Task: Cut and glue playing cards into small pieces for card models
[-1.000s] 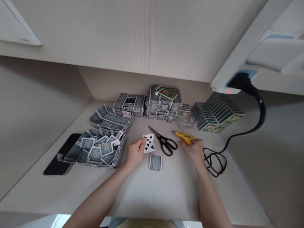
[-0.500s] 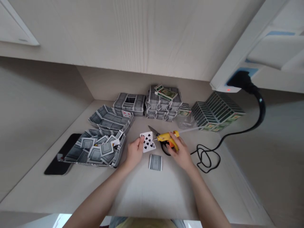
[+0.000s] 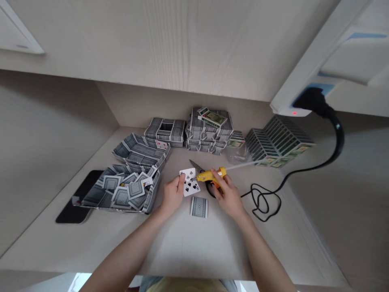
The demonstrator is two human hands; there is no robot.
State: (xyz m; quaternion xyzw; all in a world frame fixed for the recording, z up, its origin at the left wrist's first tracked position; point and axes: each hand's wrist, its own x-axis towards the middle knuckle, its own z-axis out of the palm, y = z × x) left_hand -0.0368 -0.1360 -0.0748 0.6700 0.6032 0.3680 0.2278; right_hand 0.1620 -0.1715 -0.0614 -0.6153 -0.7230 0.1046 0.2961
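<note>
Head view: left hand pinching a spade card, right hand clenched around a yellow glue gun.
Left hand (image 3: 173, 194) grasps the spade card (image 3: 191, 184), its fingers hiding part of the face; an 8 shows at one corner. Right hand (image 3: 228, 197) holds the yellow glue gun (image 3: 210, 176) with its nozzle over the card's right edge. Black-handled scissors (image 3: 209, 187) lie mostly hidden under the gun and hand, and a white glue stick (image 3: 241, 164) runs from the gun's rear. A face-down card (image 3: 199, 207) lies just below on the pale desk (image 3: 194, 251), with open room toward the near edge. To the left sit a card-built tray (image 3: 91, 198) and a black phone (image 3: 71, 213); behind are stacked card boxes (image 3: 209, 129) and green-edged packs (image 3: 276, 142), their lettering too small to read. A black cord (image 3: 261, 202) coils at right.
</note>
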